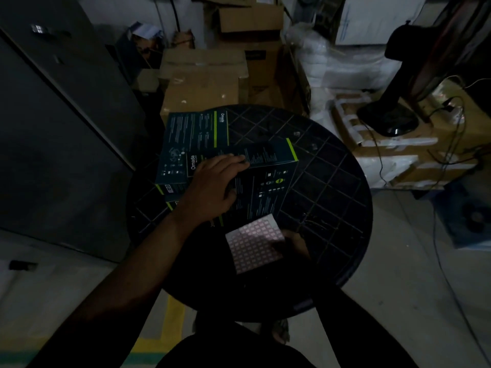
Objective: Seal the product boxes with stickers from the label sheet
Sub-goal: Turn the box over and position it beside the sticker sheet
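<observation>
The room is dim. On a round dark counter (332, 197) with a criss-cross grid pattern lie several dark product boxes with lime-green stripes. One box (261, 187) sits near the middle of the counter, its narrow upper face turned toward the far side, and the word "Omada" reads along its left end. A second box (195, 136) lies flat just behind and to the left of it, touching or nearly touching; the corner of another box (170, 192) pokes out at the left edge below it.

The person's left hand (212, 181) reaches across from the lower left and rests on the middle box. Its fingers (233, 158) are stretched out fairly straight along the box's upper edge, pressing down, with the thumb lower on the front face; that grip is spread flat, not curled round anything.

The label sheet (253, 243), a pale sheet with rows of small pinkish stickers, lies at the near side of the counter, just in front of the middle box. The right hand (289, 245) is at the sheet's right edge, in deep shadow and blurred; whether its grip is pinching a sticker or merely touching the sheet, I cannot tell.

Behind the counter stand brown cardboard cartons (202, 83), and to the right a black stand (388, 118) sits on taped cartons.
</observation>
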The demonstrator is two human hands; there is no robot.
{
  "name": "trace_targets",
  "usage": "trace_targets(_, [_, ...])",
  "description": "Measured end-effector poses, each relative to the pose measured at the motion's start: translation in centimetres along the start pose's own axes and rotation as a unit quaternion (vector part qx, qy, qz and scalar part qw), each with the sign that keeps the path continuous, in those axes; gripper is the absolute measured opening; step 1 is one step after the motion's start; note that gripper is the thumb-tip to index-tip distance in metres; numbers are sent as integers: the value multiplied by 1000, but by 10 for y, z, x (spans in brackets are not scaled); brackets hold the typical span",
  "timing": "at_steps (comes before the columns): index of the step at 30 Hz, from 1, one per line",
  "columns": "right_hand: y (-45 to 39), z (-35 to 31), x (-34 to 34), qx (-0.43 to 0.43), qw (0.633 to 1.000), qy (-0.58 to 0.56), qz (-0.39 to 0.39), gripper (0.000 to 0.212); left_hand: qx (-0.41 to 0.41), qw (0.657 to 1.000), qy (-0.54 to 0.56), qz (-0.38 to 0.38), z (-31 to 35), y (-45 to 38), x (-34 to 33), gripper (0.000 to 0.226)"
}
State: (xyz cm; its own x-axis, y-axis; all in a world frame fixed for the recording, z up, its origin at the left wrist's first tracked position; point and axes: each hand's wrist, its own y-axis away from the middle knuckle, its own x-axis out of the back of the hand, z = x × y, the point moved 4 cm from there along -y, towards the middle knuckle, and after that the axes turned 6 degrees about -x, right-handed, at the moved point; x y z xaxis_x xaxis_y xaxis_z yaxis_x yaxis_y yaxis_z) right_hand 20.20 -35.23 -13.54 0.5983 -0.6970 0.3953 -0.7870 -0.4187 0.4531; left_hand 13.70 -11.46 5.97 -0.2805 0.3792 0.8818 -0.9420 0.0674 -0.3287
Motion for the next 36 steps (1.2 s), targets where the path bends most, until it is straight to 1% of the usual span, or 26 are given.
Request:
trace_targets(2, [6, -28, 3, 39, 999, -7, 1, 18, 19, 996, 89, 11, -5, 1, 7, 67])
trace_targets(4, [18, -60, 9, 92, 995, -44, -4, 17, 32, 979, 194, 49, -9, 2, 15, 57])
trace_targets(7, [42, -100, 24, 137, 983, -118, 2, 19, 90, 953, 283, 61, -16, 5, 24, 38])
trace_targets(9, [56, -122, 33, 159, 973, -169, -7, 22, 114, 942, 312, 53, -18, 6, 27, 28])
trace_targets(11, [63, -139, 40, 175, 963, -202, -14, 27, 120, 938, 323, 34, -18, 3, 29, 21])
trace_targets(14, [66, -157, 47, 194, 958, -209, -15, 30, 141, 928, 344, 9, -17, -2, 33, 17])
trace_targets(17, [68, -170, 50, 206, 954, -218, -6, 29, 169, 894, 414, 18, -20, -6, 39, 21])
trace_targets(21, [65, -172, 52, 198, 950, -239, 41, 27, 197, 849, 487, 47, -30, -7, 43, 13])
trace_targets(24, [60, -171, 54, 184, 942, -270, 72, 30, 212, 828, 516, 59, -35, -5, 40, 22])
trace_targets(25, [59, -171, 54, 181, 941, -277, 78, 30, 214, 828, 515, 68, -35, -5, 40, 22])
trace_targets(27, [58, -170, 56, 175, 938, -285, 91, 31, 209, 837, 499, 85, -34, -6, 39, 13])
trace_targets(31, [57, -166, 57, 159, 937, -296, 95, 26, 208, 856, 462, 97, -30, -10, 40, 16])
trace_targets(32, [59, -166, 57, 151, 936, -299, 112, 23, 211, 859, 456, 97, -30, -11, 40, 16])
trace_targets(33, [62, -166, 60, 145, 937, -279, 155, 21, 214, 862, 450, 94, -31, -11, 39, 17])
trace_targets(35, [73, -173, 72, 160, 928, -176, 288, 28, 220, 865, 441, 88, -32, -13, 37, 18])
trace_targets(36, [81, -182, 77, 190, 913, -112, 344, 33, 223, 869, 433, 84, -33, -14, 36, 18])
